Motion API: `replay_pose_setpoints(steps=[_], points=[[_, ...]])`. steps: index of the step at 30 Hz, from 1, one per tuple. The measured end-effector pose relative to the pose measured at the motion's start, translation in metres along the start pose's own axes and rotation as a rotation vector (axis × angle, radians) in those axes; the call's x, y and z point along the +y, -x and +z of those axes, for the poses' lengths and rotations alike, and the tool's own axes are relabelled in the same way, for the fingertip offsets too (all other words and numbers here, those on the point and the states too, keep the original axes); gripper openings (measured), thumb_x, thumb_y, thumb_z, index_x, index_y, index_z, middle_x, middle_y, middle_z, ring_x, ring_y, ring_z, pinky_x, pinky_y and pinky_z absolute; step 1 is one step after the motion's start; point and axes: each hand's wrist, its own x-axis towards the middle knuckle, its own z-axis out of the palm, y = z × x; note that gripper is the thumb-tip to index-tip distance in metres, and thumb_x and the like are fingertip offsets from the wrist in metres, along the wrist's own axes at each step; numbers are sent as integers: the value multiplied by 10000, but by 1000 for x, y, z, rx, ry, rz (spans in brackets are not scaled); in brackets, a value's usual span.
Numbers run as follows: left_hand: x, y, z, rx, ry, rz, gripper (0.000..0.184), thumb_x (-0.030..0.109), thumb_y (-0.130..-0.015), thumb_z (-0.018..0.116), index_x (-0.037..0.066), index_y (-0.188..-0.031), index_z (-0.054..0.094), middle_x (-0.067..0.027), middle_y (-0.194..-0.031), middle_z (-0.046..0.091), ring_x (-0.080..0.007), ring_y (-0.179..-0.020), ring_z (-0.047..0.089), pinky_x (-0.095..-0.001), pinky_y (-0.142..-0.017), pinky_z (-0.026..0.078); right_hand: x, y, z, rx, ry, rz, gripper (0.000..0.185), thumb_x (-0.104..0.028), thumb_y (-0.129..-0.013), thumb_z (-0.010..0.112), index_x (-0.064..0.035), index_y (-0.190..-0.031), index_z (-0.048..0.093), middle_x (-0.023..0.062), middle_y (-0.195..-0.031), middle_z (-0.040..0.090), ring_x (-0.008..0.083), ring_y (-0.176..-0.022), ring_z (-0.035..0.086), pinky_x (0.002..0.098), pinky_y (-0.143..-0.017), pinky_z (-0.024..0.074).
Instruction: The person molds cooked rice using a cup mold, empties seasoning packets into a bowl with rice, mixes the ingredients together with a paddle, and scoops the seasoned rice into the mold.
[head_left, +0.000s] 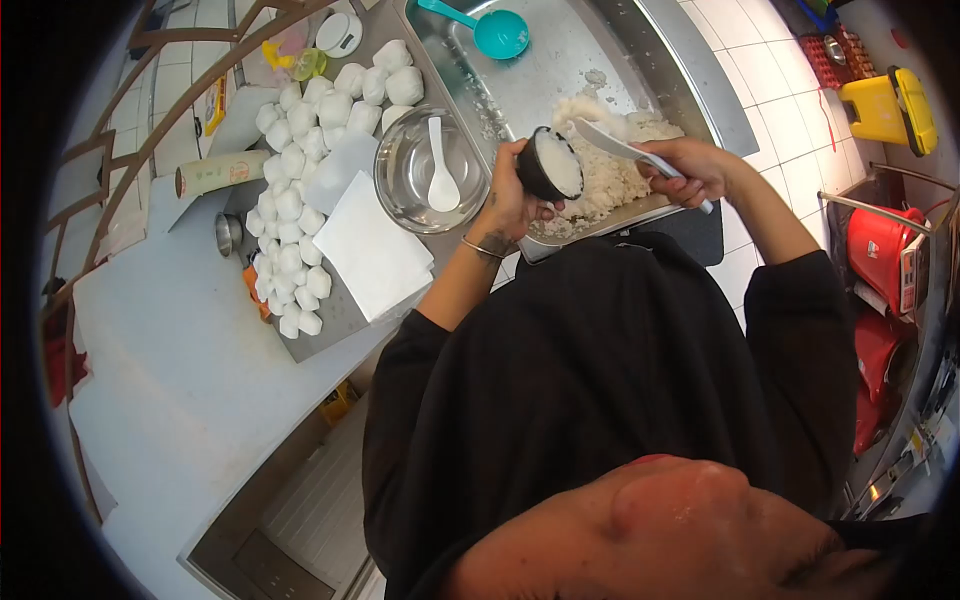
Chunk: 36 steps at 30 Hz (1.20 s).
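My left hand (517, 195) is closed around a small black bowl (541, 172) with white rice in it. In my right hand (688, 170) is the handle of a pale rice paddle (615, 143), its blade beside the bowl and over the rice. Beneath both hands a heap of cooked rice (610, 185) lies at the near end of a large metal tray (560, 90). Left of the bowl stands a clear round bowl (400, 180) with a white spoon (441, 180) across it.
A turquoise scoop (500, 35) lies at the tray's far end. Many white wrapped bundles (290, 205) cover the counter at left, near a stack of white paper sheets (375, 250). A small scale (339, 35) sits behind them. Red containers (880, 255) stand at right.
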Motion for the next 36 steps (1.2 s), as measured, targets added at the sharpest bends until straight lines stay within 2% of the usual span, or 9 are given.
replay_pose_setpoints(steps=[8, 12, 17, 23, 27, 28, 31, 34, 36], points=[[-3, -5, 35, 178, 299, 281, 744, 714, -877, 340, 122, -1277, 544, -101, -1188, 633, -255, -1017, 625, -425, -786, 517, 22, -7, 59, 481, 212, -226, 540, -567, -978, 432, -129, -661, 441, -45, -485, 336, 82, -369, 288, 266, -340, 212], [-28, -26, 41, 343, 216, 627, 432, 459, -970, 459, 116, -1219, 542, -45, -1140, 600, -162, -1029, 594, -340, -852, 502, 61, -63, 67, 528, 362, -492, 629, -609, -956, 441, -92, -598, 464, -7, -470, 384, 125, -357, 358, 297, -339, 269], [-35, -10, 60, 510, 7, 800, 334, 298, -994, 486, 21, -1177, 523, -29, -1015, 548, -99, -898, 503, -235, -807, 423, 32, -46, 73, 545, 556, -200, 640, -615, -967, 404, -111, -573, 422, -10, -476, 394, 124, -324, 308, 307, -318, 241], [-37, -2, 65, 612, -170, 824, 323, 303, -991, 517, 67, -1208, 478, -57, -951, 557, -106, -799, 543, -271, -671, 483, 6, -36, 75, 311, 204, 29, 581, -591, -989, 354, -145, -618, 394, -38, -464, 328, 83, -306, 215, 272, -285, 169], [-25, 6, 56, 435, 91, 451, 426, 467, -971, 472, 99, -1184, 501, -74, -926, 597, -171, -804, 625, -363, -627, 542, 10, -33, 44, 90, -133, -5, 503, -553, -999, 349, -152, -706, 424, -48, -461, 280, 57, -313, 182, 250, -278, 136], [-25, 2, 48, 368, 210, 347, 475, 519, -962, 446, 103, -1183, 508, -79, -933, 610, -191, -803, 639, -389, -619, 551, 8, -25, 43, 222, -121, -83, 428, -501, -1008, 354, -158, -766, 435, -56, -478, 304, 55, -321, 180, 250, -284, 138], [-23, 4, 30, 186, 320, 168, 693, 689, -922, 310, 112, -1243, 521, -118, -1051, 650, -263, -872, 670, -425, -655, 559, 2, -14, 12, 620, 185, -211, 328, -411, -1006, 405, -126, -873, 497, 3, -508, 421, 145, -348, 362, 298, -332, 301], [-19, 17, 20, 105, 383, 134, 757, 714, -922, 267, 104, -1303, 503, -154, -1147, 650, -324, -959, 675, -424, -658, 553, 13, -36, -31, 998, 1311, -476, 248, -322, -962, 511, -84, -999, 568, 99, -676, 550, 272, -630, 588, 433, -585, 474], [-21, 25, 18, 66, 421, 192, 757, 714, -923, 262, 106, -1306, 501, -158, -1144, 648, -327, -933, 681, -423, -641, 553, -8, -45, 1, 1254, 1672, -600, 215, -248, -914, 569, -65, -1024, 589, 144, -763, 582, 329, -797, 599, 482, -712, 465]])
